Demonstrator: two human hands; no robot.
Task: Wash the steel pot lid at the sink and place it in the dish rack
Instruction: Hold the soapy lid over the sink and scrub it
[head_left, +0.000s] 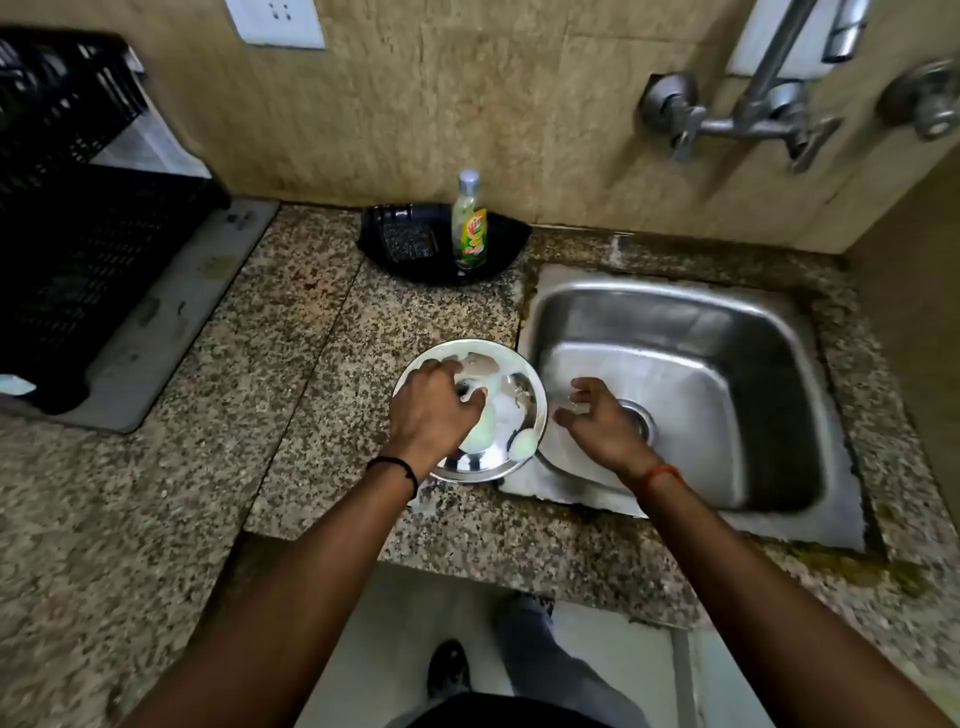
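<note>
Soap foam covers much of the steel pot lid (470, 410), which sits near the middle of the frame, on the stone counter (291, 332) just beside the sink (675, 384). Its right edge hangs a little over the sink rim. The left hand (431, 410) is on top of the lid with fingers curled at its middle, maybe on a knob or a pale scrubber; I cannot tell which, or how tight the hold is. The right hand (602, 421) is over the sink, fingers spread apart, holding nothing.

I think the lid is light, hard and stiff, so it will not bend or break. But it looks wet and soapy, so it will likely slip. A good place to hold it is the rim, or the middle knob if it has one. The black dish rack (67, 218) waits at the upper left.
</note>
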